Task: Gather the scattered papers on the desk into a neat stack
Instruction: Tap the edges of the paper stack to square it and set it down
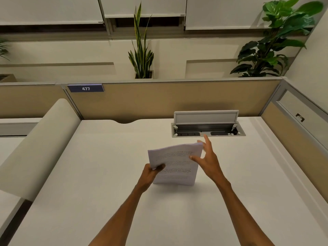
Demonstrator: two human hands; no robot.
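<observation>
A stack of printed white papers [177, 162] stands tilted on its lower edge on the white desk [106, 174], near the middle. My left hand [152, 173] grips the stack at its left edge, thumb on the front page. My right hand [207, 157] is at the stack's right edge with fingers spread, thumb touching the front page near the top corner. No loose sheets are visible elsewhere on the desk.
An open cable hatch [207, 126] with its lid raised sits just beyond the papers. Tan partition walls [159, 100] border the desk at the back and right. A rounded beige divider [40, 144] runs along the left. Plants stand behind the partition.
</observation>
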